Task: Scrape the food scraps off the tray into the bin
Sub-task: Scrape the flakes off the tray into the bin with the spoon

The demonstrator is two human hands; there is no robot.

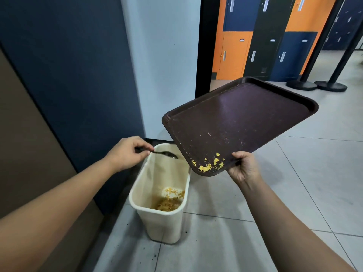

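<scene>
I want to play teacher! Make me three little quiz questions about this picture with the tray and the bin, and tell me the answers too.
1. True or false: the tray lies flat on the floor.
2. Which hand holds the spoon? A) left hand B) right hand C) neither
3. Fill in: the yellow scraps still on the tray sit near the corner beside the ____ hand.

Key
1. False. The right hand holds it up, tilted, its low corner by the bin.
2. A. The left hand pinches the spoon's handle over the bin.
3. Right. More scraps already lie at the bottom of the bin.
</scene>
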